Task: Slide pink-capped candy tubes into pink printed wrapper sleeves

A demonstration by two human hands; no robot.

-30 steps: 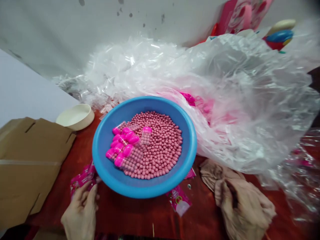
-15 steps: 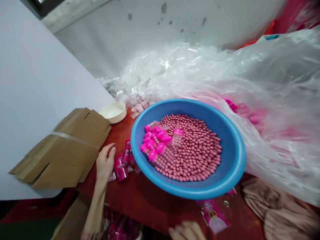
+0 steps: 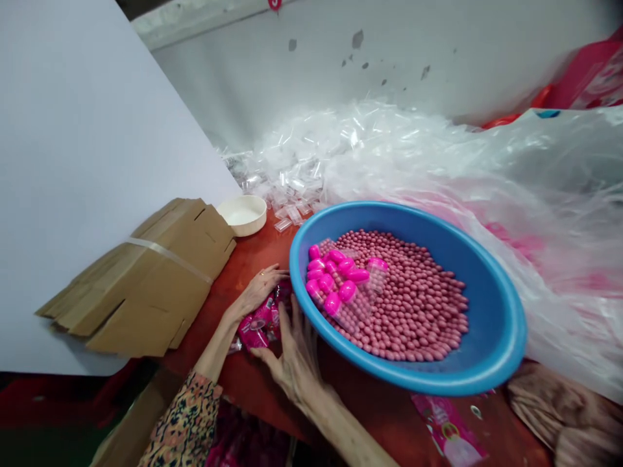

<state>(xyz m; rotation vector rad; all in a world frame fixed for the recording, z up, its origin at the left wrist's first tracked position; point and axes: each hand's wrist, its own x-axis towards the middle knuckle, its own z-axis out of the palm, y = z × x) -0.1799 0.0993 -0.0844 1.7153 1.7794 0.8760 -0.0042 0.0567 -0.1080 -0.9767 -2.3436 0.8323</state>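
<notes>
Several small pink printed packets (image 3: 257,331) lie in a heap on the red table, just left of the blue basin (image 3: 494,363). My left hand (image 3: 259,289) reaches over the far side of the heap, fingers stretched out and not closed on anything. On the near side, my right hand (image 3: 294,353) has its thumb and fingers spread, touching or very close to the packets beside the basin's rim. Inside the basin are many pink-brown beads (image 3: 418,298). Clear capsules with bright pink caps (image 3: 335,279) rest on the beads at the left.
Bundled flat cardboard (image 3: 160,279) leans at the left by a white round dish (image 3: 243,215). Clear plastic tubes (image 3: 302,175) pile up behind, beside large plastic bags (image 3: 549,188). A flat pink wrapper (image 3: 450,431) and brown cloth (image 3: 549,408) lie at the front right.
My right hand has come from the near table edge to the packets. My left hand has moved right, over the heap. The view has shifted slightly left.
</notes>
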